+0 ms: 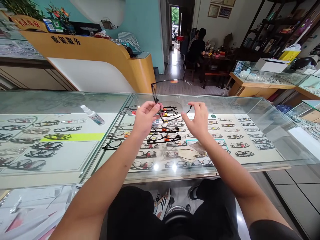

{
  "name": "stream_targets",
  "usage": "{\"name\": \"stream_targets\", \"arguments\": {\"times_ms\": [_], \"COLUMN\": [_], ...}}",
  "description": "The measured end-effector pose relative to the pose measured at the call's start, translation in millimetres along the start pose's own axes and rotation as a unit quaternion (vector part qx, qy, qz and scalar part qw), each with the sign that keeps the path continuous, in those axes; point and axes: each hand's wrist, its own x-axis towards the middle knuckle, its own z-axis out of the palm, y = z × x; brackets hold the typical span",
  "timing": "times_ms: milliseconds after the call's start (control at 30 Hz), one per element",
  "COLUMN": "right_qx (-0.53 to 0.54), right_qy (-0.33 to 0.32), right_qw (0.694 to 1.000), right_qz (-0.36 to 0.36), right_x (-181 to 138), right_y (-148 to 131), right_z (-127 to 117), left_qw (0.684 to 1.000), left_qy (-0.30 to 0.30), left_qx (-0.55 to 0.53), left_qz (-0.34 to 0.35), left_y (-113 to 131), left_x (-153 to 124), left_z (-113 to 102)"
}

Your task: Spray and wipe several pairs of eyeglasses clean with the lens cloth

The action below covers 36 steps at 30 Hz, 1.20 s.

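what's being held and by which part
Black thin-rimmed eyeglasses: the left hand grips the front frame; the right hand is at one temple's tip, its grip unclear.

Looks like an optician's shop, judging by glasses (pixel 240 145) set in rows inside a glass case (pixel 268 155), a desk (pixel 100 43) lettered for cashier service, QR signs (pixel 57 26) and further showcases (pixel 265 87).

“收银服务” lettering (pixel 65 40) on curved counter (pixel 100 49)
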Motion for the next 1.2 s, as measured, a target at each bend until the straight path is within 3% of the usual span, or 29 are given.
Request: {"name": "stream_targets", "arguments": {"times_ms": [67, 167, 267, 367, 500, 700, 767, 900, 1000, 1067, 1200], "right_qx": [-0.031, -0.005, 0.028, 0.061, 0.079, 0.099, 0.101, 0.094, 0.085, 0.081, 0.08], "right_qy": [0.02, -0.061, -0.132, -0.157, -0.157, -0.124, -0.126, -0.11, -0.11, -0.112, -0.11], "right_qw": [0.997, 0.99, 0.981, 0.975, 0.974, 0.976, 0.977, 0.982, 0.984, 0.985, 0.985], "right_qz": [-0.064, -0.128, -0.139, -0.142, -0.143, -0.149, -0.14, -0.119, -0.107, -0.107, -0.107], "right_x": [-5.2, -13.6, -18.6, -19.0, -16.7, -14.3, -13.2, -9.9, -8.3, -8.1, -7.9], "right_y": [-6.2, -14.9, -16.6, -13.4, -10.1, -6.1, -4.5, -0.8, 1.3, 2.0, 3.0], "right_z": [1.1, 5.3, 11.1, 14.5, 14.9, 13.1, 10.9, 6.2, 4.1, 3.7, 4.0], "left_qw": [0.999, 0.995, 0.991, 0.99, 0.989, 0.97, 0.967, 0.959, 0.937, 0.916, 0.883], "left_qy": [-0.016, -0.055, -0.09, -0.11, -0.129, -0.126, -0.07, 0.134, 0.299, 0.378, 0.46], "left_qx": [0.035, 0.078, 0.096, 0.083, 0.077, 0.189, 0.211, 0.184, 0.103, 0.051, -0.046], "left_qz": [-0.011, -0.015, -0.008, -0.014, -0.015, 0.084, 0.122, 0.172, 0.147, 0.125, 0.083], "left_y": [-3.6, -10.4, -16.9, -20.7, -17.3, -1.0, 3.6, 14.7, 28.4, 38.2, 50.2], "left_x": [-3.6, -10.7, -16.0, -17.6, -17.6, -15.8, -7.7, 21.9, 41.7, 48.9, 52.7], "left_z": [2.7, 8.8, 13.3, 13.7, 11.4, 9.2, 2.5, -32.2, -66.5, -85.3, -108.3]}}
